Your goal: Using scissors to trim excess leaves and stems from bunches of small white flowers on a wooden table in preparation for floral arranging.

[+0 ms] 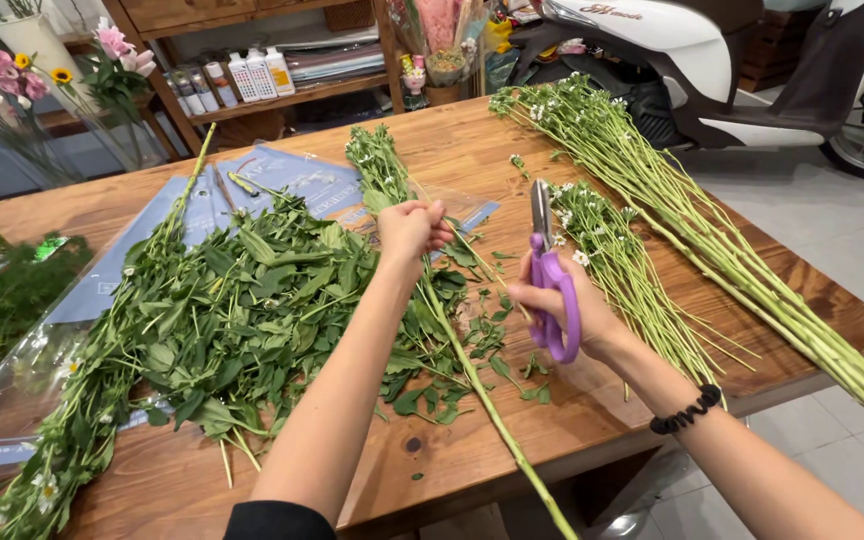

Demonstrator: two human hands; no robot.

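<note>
Head view only. Left hand (412, 228) closed in a fist round a long green stem (472, 380), gripped high up near the leafy part, so the stalk lies steady across the table (592, 410) with its cut end hanging off the near edge. Right hand (562, 305) wrapped through the purple handles of scissors (548, 285), blades shut or nearly so and pointing up and away, clear of the stem; parked that way, likely to keep the points out of the fist's path. Black hair tie (687, 410) on the right wrist. Left of the fist, a heap of stripped leaves (242, 310) on a clear and blue wrapping sheet (282, 185), apparently gathered there to catch the waste. Loose leaf bits (442, 390) scattered beneath the held stem. Right of the scissors, a bundle of bare stems (642, 290) with small white blooms, laid parallel; beyond it a longer bundle (712, 240) running diagonally to the table's corner, seemingly sorted apart from the leafy pile. Behind, a shelf (282, 95) with small bottles, pink flowers (112, 45) in a vase, and a white scooter (712, 60) on the tiled floor. Hard to tell whether a scissor tip touches any stalk.
</note>
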